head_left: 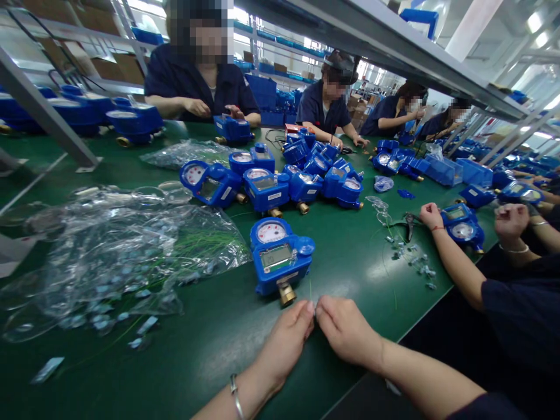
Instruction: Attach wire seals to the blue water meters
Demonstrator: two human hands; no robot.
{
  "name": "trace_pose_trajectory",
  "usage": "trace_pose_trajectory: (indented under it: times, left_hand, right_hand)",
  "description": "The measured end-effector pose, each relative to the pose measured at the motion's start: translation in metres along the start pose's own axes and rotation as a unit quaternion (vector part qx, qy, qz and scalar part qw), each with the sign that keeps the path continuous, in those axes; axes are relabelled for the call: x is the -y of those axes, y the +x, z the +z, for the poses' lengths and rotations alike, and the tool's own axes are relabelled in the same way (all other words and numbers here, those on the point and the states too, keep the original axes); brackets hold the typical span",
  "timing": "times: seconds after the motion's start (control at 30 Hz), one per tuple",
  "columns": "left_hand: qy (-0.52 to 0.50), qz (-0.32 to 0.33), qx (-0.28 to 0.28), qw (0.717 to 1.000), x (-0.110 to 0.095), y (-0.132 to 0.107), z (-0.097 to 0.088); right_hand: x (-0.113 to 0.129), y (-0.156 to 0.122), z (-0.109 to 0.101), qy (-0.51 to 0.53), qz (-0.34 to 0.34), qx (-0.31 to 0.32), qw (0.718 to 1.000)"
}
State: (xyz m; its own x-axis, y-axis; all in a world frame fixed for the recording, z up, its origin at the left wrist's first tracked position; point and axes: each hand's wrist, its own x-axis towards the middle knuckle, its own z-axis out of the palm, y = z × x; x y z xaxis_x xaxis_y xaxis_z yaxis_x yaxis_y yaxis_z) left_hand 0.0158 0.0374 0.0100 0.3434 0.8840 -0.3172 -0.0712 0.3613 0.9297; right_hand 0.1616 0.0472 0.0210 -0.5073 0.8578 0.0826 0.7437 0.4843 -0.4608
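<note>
My left hand [289, 332] and my right hand [345, 326] meet fingertip to fingertip above the green bench, both pinched closed. Between them is a small wire seal, mostly hidden by the fingers; its thin green wire [311, 287] pokes up. Just beyond my fingers, a blue water meter [280, 262] stands with its round dial, grey display and brass fitting facing me. Its small blue lid is raised on the right. To the left, a clear plastic bag [144, 245] spills pale blue seal tags [100, 312] and green wires over the bench.
Several blue meters [266, 189] are grouped behind the near one. At right lie pliers [409, 226] and loose seals [415, 256], close to a co-worker's hand [432, 216]. Other people sit across the bench. A metal shelf beam [394, 41] runs overhead; a post [48, 116] stands left.
</note>
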Motion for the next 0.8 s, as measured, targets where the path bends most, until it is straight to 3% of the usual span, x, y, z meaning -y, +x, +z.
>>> trace_pose_trajectory:
  times: [0.1, 0.23, 0.33, 0.4, 0.5, 0.57, 0.63, 0.7, 0.8]
  left_hand:
    - [0.005, -0.002, -0.006, 1.000, 0.002, -0.001, -0.002]
    - [-0.039, -0.011, -0.009, 0.999, -0.005, -0.003, -0.002]
    - [-0.062, -0.022, 0.006, 0.998, -0.009, -0.005, 0.001]
    - [-0.068, -0.023, 0.011, 0.997, -0.008, -0.005, 0.003]
    - [-0.055, -0.025, 0.008, 0.998, -0.005, -0.004, 0.002]
    - [-0.050, -0.028, 0.003, 0.998, -0.005, -0.003, -0.001]
    - [-0.062, -0.032, 0.000, 0.998, -0.005, -0.002, -0.004]
    - [-0.078, -0.041, 0.002, 0.996, -0.006, -0.002, -0.005]
    - [-0.088, -0.056, 0.011, 0.995, -0.008, -0.002, -0.004]
  right_hand:
    - [0.004, 0.001, 0.002, 0.088, 0.069, 0.032, 0.993]
    - [0.003, -0.006, -0.005, -0.105, -0.048, -0.039, 0.993]
    - [-0.004, -0.006, -0.009, -0.169, -0.135, -0.027, 0.976]
    - [-0.007, -0.002, -0.007, -0.092, -0.102, 0.004, 0.990]
    - [-0.004, 0.005, -0.001, 0.037, 0.002, 0.049, 0.998]
    - [-0.001, 0.006, -0.001, 0.051, 0.027, 0.052, 0.997]
    - [0.001, 0.004, -0.004, -0.015, -0.001, 0.015, 1.000]
    - [-0.002, 0.002, -0.010, -0.118, -0.072, -0.021, 0.990]
    - [-0.009, 0.002, -0.015, -0.181, -0.178, -0.013, 0.967]
